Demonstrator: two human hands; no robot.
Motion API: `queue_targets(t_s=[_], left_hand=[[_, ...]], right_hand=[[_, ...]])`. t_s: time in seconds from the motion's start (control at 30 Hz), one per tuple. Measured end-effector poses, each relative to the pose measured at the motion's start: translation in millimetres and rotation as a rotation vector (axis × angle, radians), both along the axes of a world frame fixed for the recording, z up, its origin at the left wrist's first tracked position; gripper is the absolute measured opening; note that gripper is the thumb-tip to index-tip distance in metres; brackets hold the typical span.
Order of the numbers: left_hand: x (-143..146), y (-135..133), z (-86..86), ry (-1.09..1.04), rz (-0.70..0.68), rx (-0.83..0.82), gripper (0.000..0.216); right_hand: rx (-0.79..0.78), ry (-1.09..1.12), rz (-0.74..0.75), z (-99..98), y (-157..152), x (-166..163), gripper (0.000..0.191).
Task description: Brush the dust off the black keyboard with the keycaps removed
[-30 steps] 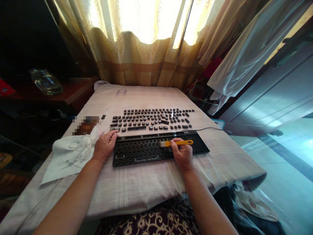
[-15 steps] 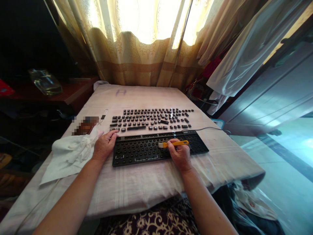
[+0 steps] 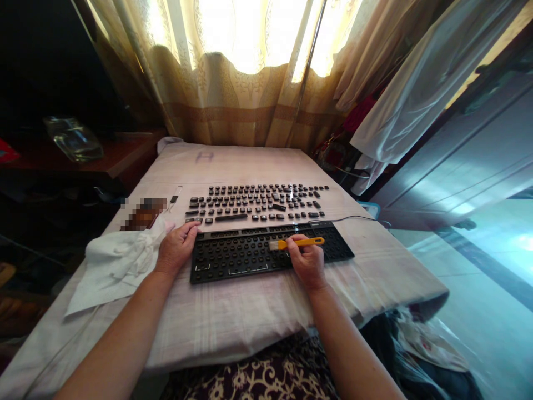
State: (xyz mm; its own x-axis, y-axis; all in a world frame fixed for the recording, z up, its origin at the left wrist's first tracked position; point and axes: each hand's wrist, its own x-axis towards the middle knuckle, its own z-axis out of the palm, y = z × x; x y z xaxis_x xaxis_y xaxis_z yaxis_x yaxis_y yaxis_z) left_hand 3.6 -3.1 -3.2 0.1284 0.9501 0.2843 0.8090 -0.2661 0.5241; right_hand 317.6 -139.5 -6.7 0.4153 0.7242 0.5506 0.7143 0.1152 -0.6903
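A black keyboard [image 3: 233, 261] with its keycaps taken off lies on the cloth-covered table. My right hand [image 3: 307, 258] is closed around the handle of a yellow brush [image 3: 306, 242], whose pale bristles point left over the middle of the keyboard. At the keyboard's upper left corner, my left hand [image 3: 177, 247] grips the edge with curled fingers. Behind the keyboard, loose black keycaps [image 3: 245, 200] are laid out in rows, with a long space bar [image 3: 231, 217] among them.
A crumpled white cloth [image 3: 112, 261] rests left of my left hand, near a partly blurred brown item [image 3: 144, 214] and a small black clip [image 3: 174, 199]. A cable [image 3: 358, 217] runs right from the keyboard. A glass jar [image 3: 75, 139] stands on the side cabinet.
The brush in my right hand has shifted slightly, its handle end a little to the right. My left hand keeps its place on the keyboard's corner.
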Motion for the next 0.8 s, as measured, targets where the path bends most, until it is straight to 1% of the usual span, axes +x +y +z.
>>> queue_targets(t_s=[0.13, 0.27, 0.6, 0.7, 0.8], left_hand=[[0.5, -0.6, 1.0, -0.004, -0.004, -0.010, 0.049], [0.2, -0.6, 1.0, -0.004, -0.004, -0.001, 0.049], [-0.5, 0.3, -0.3, -0.011, -0.007, 0.020, 0.045], [-1.0, 0.4, -0.5, -0.009, -0.011, 0.014, 0.045], [-1.5, 0.2, -0.6, -0.009, -0.019, 0.022, 0.044]], right_hand=[[-0.022, -0.037, 0.006, 0.6, -0.7, -2.2, 0.031], [-0.033, -0.020, 0.028, 0.7, -1.1, -3.2, 0.031], [-0.044, 0.123, 0.112, 2.0, -0.4, -4.3, 0.028], [-0.011, 0.169, 0.094, 2.0, 0.8, -3.1, 0.028], [0.022, 0.158, 0.045, 2.0, 1.3, -1.7, 0.026]])
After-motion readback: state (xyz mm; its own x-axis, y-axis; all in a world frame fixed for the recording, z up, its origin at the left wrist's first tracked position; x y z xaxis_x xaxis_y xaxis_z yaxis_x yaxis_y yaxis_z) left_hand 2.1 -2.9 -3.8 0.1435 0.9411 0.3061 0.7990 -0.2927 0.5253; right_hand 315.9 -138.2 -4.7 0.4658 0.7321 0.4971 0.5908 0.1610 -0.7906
